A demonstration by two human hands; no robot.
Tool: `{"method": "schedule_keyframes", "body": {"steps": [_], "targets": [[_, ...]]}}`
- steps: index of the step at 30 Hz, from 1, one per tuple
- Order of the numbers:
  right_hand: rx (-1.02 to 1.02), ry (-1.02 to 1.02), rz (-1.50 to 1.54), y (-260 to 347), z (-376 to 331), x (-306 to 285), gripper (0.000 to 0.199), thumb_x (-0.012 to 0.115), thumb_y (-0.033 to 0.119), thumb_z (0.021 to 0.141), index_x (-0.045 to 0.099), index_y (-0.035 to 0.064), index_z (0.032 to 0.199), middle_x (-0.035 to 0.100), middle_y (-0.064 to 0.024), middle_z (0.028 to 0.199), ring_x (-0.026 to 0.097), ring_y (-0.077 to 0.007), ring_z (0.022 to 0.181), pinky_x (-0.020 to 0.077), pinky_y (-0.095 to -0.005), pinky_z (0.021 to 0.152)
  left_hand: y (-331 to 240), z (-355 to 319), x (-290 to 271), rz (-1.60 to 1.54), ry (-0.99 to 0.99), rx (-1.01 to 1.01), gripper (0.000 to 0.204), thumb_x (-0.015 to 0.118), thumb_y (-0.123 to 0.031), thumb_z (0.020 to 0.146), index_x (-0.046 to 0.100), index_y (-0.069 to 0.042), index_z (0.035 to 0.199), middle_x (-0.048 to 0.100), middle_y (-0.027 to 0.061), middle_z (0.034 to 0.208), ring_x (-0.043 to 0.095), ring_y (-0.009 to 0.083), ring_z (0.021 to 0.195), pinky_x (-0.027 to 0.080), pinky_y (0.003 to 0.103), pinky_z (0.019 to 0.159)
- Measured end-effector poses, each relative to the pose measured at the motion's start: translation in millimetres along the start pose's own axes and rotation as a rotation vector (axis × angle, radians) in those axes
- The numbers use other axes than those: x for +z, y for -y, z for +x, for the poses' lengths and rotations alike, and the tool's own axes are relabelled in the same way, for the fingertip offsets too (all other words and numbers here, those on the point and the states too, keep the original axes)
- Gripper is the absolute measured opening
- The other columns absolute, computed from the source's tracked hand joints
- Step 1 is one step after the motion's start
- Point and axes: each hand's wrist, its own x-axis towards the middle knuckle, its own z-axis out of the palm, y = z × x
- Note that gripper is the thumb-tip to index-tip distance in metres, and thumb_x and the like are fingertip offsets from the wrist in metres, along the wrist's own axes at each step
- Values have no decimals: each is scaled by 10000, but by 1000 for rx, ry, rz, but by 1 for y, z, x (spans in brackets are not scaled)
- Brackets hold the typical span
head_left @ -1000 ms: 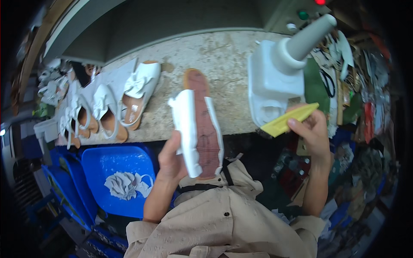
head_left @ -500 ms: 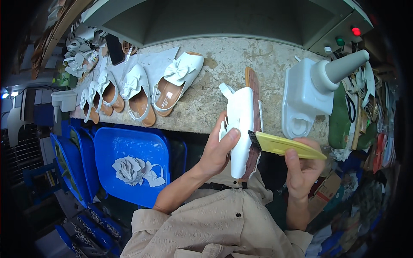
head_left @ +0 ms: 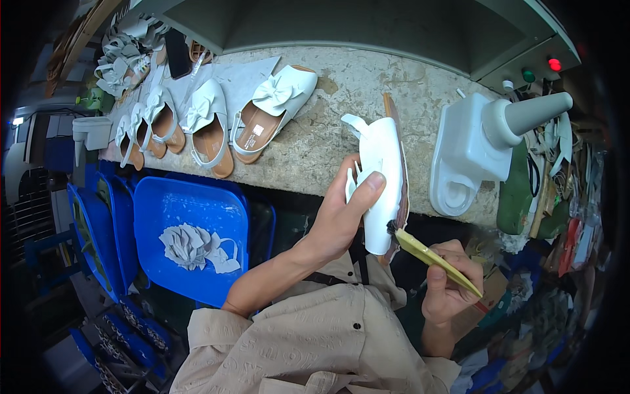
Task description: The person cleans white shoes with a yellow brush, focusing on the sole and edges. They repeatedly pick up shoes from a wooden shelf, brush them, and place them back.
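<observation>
My left hand is closed round a white sandal, held on its side with the brown sole edge facing right. The thumb presses on the white upper, and a loose strap sticks out at the sandal's far end. In my right hand is a yellow-handled brush, gripped between thumb and fingers. Its dark bristles touch the sole edge near the sandal's lower end. Part of the sole is hidden behind the upper.
Several white bow sandals line the worktable at left. A blue plastic chair bears white strap pieces. At right stands a white bottle-like dispenser. A grey metal housing spans the back.
The brush has slid down along the sole edge towards me, its handle now tilting more steeply. My view has shifted slightly, and the sandal sits a little farther right and up.
</observation>
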Motion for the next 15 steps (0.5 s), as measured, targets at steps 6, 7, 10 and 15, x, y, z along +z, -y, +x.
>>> {"method": "schedule_keyframes", "body": {"steps": [6, 7, 10, 15], "targets": [[-88, 76, -69, 5, -3, -5, 212, 732, 16, 823, 572, 4, 961, 708, -192, 838, 665, -280, 681, 556, -345, 597, -6, 0, 5, -67, 26, -42, 407, 494, -361, 1003, 399, -90, 1290, 515, 37, 1052, 529, 103, 950, 469, 301, 830], [-108, 85, -70, 5, -3, -6, 213, 735, 17, 822, 572, 7, 960, 708, -187, 835, 664, -283, 677, 558, -347, 592, -6, 0, 5, -79, 28, -51, 409, 494, -363, 1004, 399, -91, 1294, 518, 37, 1057, 530, 103, 955, 470, 302, 833], [-198, 131, -90, 0, -6, -11, 253, 759, 37, 786, 582, 9, 964, 705, -194, 891, 651, -288, 693, 574, -362, 578, -6, 1, 6, -96, 24, -62, 415, 499, -370, 1005, 405, -94, 1301, 526, 38, 1073, 533, 102, 971, 473, 306, 840], [-340, 270, -196, 7, 7, -19, 241, 750, 71, 755, 637, 25, 963, 700, -175, 980, 637, -289, 812, 586, -380, 629, -8, 4, 7, -104, 38, -46, 402, 529, -381, 997, 406, -66, 1215, 610, 76, 932, 644, 122, 785, 558, 288, 631]]}}
